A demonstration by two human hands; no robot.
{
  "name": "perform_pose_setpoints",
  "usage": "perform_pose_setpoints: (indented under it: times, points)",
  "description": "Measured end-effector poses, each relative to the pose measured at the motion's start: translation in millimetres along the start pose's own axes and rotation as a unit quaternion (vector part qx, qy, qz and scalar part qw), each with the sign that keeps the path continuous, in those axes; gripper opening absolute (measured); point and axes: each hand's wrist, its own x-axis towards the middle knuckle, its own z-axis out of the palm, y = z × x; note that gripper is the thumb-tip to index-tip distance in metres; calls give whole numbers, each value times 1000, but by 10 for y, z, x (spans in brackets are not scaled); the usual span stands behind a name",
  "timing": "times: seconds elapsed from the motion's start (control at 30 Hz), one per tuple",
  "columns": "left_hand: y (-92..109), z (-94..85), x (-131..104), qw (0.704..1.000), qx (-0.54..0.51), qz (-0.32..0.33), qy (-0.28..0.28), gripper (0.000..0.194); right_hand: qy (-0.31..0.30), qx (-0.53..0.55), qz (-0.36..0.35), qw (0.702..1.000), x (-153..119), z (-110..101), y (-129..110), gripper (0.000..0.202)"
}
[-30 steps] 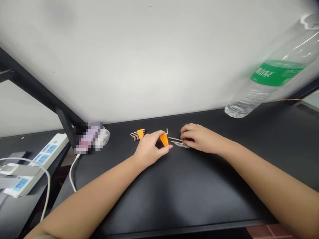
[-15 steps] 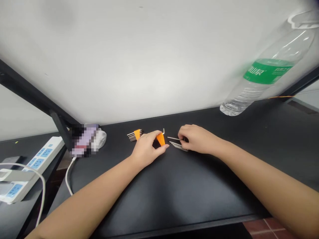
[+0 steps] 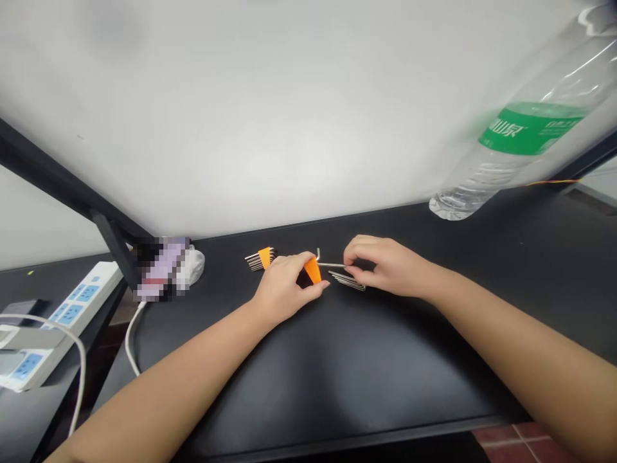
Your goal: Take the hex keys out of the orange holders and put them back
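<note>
Clock read from the holder in the left hand. Wall (image 3: 289, 128), pale, fills the back. Black table (image 3: 357, 379) below it. Clear bottle (image 3: 530, 128), green label, at 2 o'clock, leaning in view, near the wall. Black beam (image 3: 62, 180), slanted, between 9 and 10. White power strip (image 3: 80, 305) at 9, on a lower-left surface; white cable (image 3: 83, 366) beside it, between 8 and 9. Pixelated purplish item at 9, white crumpled lump (image 3: 193, 267) just beside it.

Left hand (image 3: 285, 288) at 8: thumb and index clamped on the two ends of the orange holder (image 3: 313, 271), low at the table. Right hand (image 3: 383, 263) at 3: thumb and fingertips pinched together on one hex key (image 3: 332, 265), which points at 9, tip right by the holder; contact or not, can't tell.

Second orange holder (image 3: 265, 258) at 9, beyond the left knuckles, with a row of keys through it; count unclear. Loose keys (image 3: 348, 280) bunched between 3 and 4, just under the right fingertips. Smallest: bent key end (image 3: 318, 254) sticking up at 1, against the held holder.
</note>
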Motion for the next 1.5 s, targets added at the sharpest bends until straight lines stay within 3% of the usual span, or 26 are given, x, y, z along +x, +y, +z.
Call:
perform_pose_setpoints:
  times: [0.23,0.47,0.7,0.97,1.07,1.23,1.37,1.5]
  points:
    - [23,6,-27,998,8,60,-16,42,0,-55,-60,997,-18,-51,-80,16]
    - [53,6,-21,998,10,58,-39,39,25,-132,-79,988,-8,137,-173,18]
    - [77,-13,6,999,-5,6,-41,30,8,85,-33,996,52,307,-203,12]
    - [98,-21,-4,999,-19,6,-33,36,-7,154,22,988,44,297,-201,18]
    - [89,-26,-13,999,-28,-6,-23,40,2,89,52,995,14,196,-95,8]
    - [93,-49,-4,998,-48,-25,-46,39,-88,-82,45,992,-23,93,113,10]
    - [100,-57,7,997,-56,-28,-47,35,-119,-110,29,986,-34,99,85,18]
    - [88,-48,4,997,-60,-30,-42,36,-128,-111,27,985,-43,102,-9,12]
